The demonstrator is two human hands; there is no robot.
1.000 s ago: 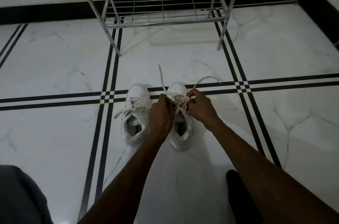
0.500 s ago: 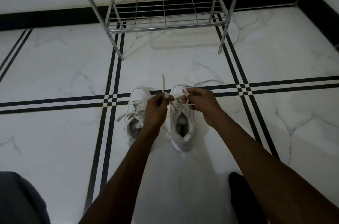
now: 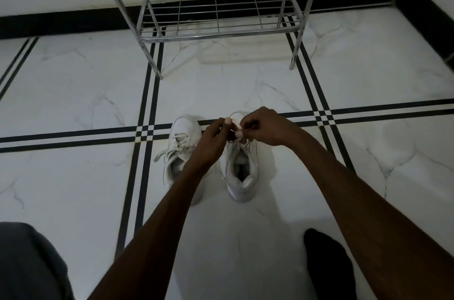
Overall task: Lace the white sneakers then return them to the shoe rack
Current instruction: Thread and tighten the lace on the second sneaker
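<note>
Two white sneakers stand side by side on the marble floor, toes pointing away from me. The left sneaker (image 3: 180,150) has its laces tied in a loose bow. Over the front of the right sneaker (image 3: 242,172) my left hand (image 3: 212,139) and my right hand (image 3: 264,128) meet, each pinching a part of its white lace (image 3: 237,134). The hands hide the shoe's toe and most of the lace. The metal shoe rack (image 3: 216,15) stands against the wall just beyond the shoes, its lower shelf bare.
White marble floor with black double stripes (image 3: 147,93) crossing beside the shoes. A black skirting (image 3: 61,22) runs along the wall. My grey-clad knee (image 3: 27,265) is at bottom left and a dark foot (image 3: 326,265) at bottom right.
Both hands have moved forward over the right sneaker's toe and come closer together. The loose lace ends that trailed past the toe are now gathered in my fingers.
</note>
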